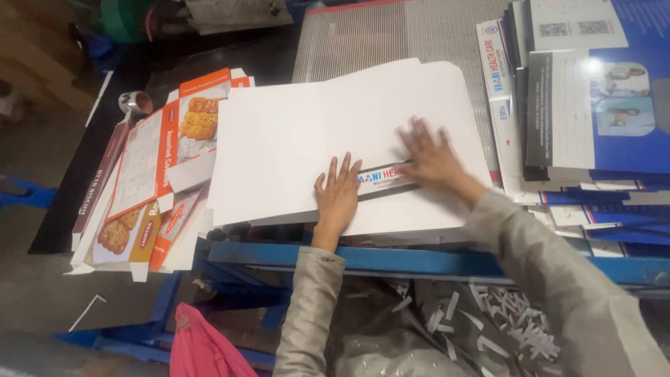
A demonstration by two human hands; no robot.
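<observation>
My left hand (337, 194) lies flat, fingers spread, on the stack of large white card sheets (293, 139) on the blue metal worktop (391, 260); my right hand (430, 157), blurred, presses open-palmed beside a narrow printed strip (382, 177). The sheets look light, stiff and slippery; I'd grip the near edge.

1. Light falls from above and is strongest on the white card sheets (335, 139), which look nearly blown out, their surface detail washed away.
2. A glare spot shines on the glossy blue printed folders (593, 66) at upper right.
3. The floor (42, 209) and the upper left corner are dim and murky.
4. The right hand (433, 157) is smeared by motion blur; the left hand (337, 195) is sharper.
5. The picture is soft and grainy, with straight edges bending slightly near the borders.
</observation>
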